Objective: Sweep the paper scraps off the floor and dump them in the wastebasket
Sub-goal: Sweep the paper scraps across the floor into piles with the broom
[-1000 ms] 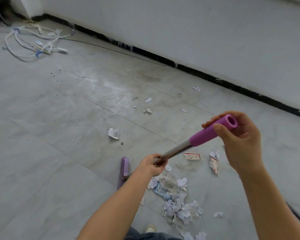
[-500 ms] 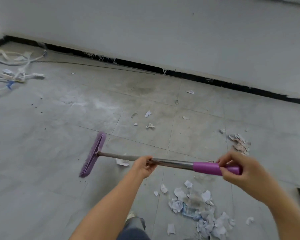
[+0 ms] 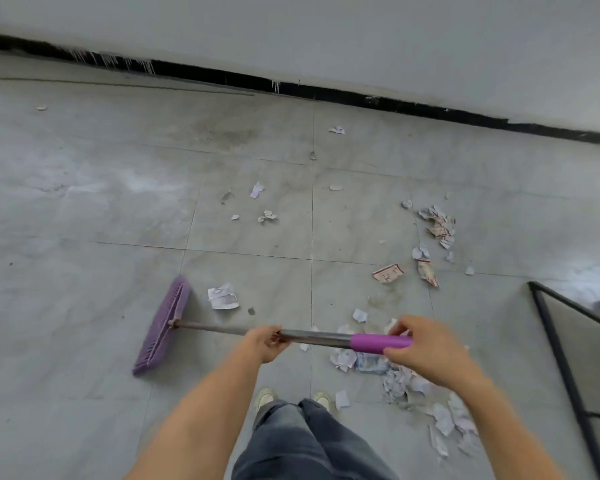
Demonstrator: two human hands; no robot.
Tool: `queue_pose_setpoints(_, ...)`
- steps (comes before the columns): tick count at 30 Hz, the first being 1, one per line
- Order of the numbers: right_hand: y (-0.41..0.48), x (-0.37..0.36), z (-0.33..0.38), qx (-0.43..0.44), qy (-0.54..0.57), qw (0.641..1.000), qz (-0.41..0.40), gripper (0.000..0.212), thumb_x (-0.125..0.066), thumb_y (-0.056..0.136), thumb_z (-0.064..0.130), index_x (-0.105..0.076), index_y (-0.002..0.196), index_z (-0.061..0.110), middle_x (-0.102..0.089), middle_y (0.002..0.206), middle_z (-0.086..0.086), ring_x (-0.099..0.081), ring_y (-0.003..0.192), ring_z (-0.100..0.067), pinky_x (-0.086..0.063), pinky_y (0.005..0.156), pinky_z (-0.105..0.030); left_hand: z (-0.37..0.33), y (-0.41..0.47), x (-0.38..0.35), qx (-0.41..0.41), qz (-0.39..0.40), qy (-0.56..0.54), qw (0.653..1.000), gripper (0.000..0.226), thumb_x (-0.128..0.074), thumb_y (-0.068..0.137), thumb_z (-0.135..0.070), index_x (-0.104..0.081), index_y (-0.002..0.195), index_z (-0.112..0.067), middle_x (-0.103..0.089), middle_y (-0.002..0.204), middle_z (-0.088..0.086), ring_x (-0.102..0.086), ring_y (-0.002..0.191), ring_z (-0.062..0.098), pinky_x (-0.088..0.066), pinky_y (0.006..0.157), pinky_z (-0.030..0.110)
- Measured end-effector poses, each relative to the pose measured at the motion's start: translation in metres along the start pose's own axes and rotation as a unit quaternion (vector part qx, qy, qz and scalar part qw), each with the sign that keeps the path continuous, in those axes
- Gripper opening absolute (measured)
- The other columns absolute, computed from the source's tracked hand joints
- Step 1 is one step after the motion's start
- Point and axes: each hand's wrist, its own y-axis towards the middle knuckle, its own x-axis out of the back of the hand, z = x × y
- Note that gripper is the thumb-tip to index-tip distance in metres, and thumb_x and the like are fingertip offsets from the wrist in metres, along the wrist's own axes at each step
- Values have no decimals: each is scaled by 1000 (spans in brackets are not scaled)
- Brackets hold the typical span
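Lying nearly level across the view, the broom (image 3: 215,328) shows a silver metal shaft, a purple sleeve at its near end and a purple bristle head (image 3: 161,325) down at the grey tiled floor (image 3: 84,237) on the left. The left hand (image 3: 265,342) curls round the bare metal mid-shaft, and the right hand (image 3: 426,351) wraps the purple sleeve. Paper scraps (image 3: 406,375), torn and white, some printed red, lie heaped below the right hand, with one creased piece (image 3: 223,296) just beside the bristle head and others scattered toward the wall (image 3: 361,36)

Purple broom head (image 3: 161,327), purple grip (image 3: 378,342), grey floor (image 3: 84,202), white scraps (image 3: 223,296).
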Motion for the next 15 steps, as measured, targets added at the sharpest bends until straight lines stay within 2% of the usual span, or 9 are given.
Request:
queue_pose_setpoints(2,-13,31,-16,-24,68,996,-48,15,-70,73,17,-57,71,25,-59,72,6,-57,69,-12,-39,57,-19,7,-10,-30,13,49,4,999,27,-42,98,-1,-43,72,5,-43,75,14,-46,68,26,-43,105,32)
queue_pose_setpoints(4,-30,54,-25,-20,141,983,-114,19,-75,71,11,-62,66,24,-58,52,6,-54,50,-2,-37,46,-11,15,-24,-59,29,97,25,994,26,-43,98,-2,-44,73,6,-44,76,16,-48,67,27,-58,61,26)
queue_pose_setpoints(5,-39,63,-28,-19,180,972,-152,19,-76,70,8,-64,65,21,-56,42,5,-50,41,-1,-35,40,-9,19,-30,-73,41,117,30,992,25,-44,98,-3,-45,74,6,-46,78,17,-50,67,28,-54,43,29)
queue_pose_setpoints(6,-46,69,-30,-15,221,956,-192,20,-76,70,4,-65,63,20,-55,38,6,-47,36,-1,-32,37,-7,24,-38,-86,50,138,31,989,24,-46,98,-4,-46,75,6,-48,79,18,-52,66,29,-49,32,30)
queue_pose_setpoints(8,-59,78,-32,12,302,914,-272,25,-72,70,-2,-67,58,19,-55,40,8,-44,35,-4,-31,36,-6,35,-51,-108,60,180,23,982,23,-48,97,-6,-47,76,5,-50,80,18,-61,55,30,-48,30,28)
queue_pose_setpoints(9,-63,81,-30,27,334,890,-309,34,-71,71,-4,-68,56,27,-55,41,8,-43,36,-5,-31,37,-6,40,-58,-117,64,199,9,978,23,-49,97,-7,-47,77,5,-51,79,18,-63,45,30,-49,31,28)
queue_pose_setpoints(11,-69,84,-19,63,363,859,-355,37,-72,71,2,-66,53,33,-52,41,11,-40,38,-5,-30,38,-7,45,-70,-130,73,228,-28,971,24,-48,97,-7,-47,76,4,-52,78,19,-60,31,27,-48,31,27)
queue_pose_setpoints(13,-74,86,0,105,335,862,-365,14,-74,64,24,-63,56,28,-50,42,13,-39,40,-4,-29,40,-7,46,-80,-136,73,242,-62,966,24,-48,97,-7,-47,76,4,-54,73,18,-58,29,26,-48,30,27)
queue_pose_setpoints(15,-79,90,20,143,284,874,-367,26,-65,56,43,-60,63,19,-50,45,14,-38,42,-2,-28,41,-6,43,-90,-135,71,254,-90,960,24,-48,97,-6,-47,76,5,-57,64,18,-59,31,26,-48,30,28)
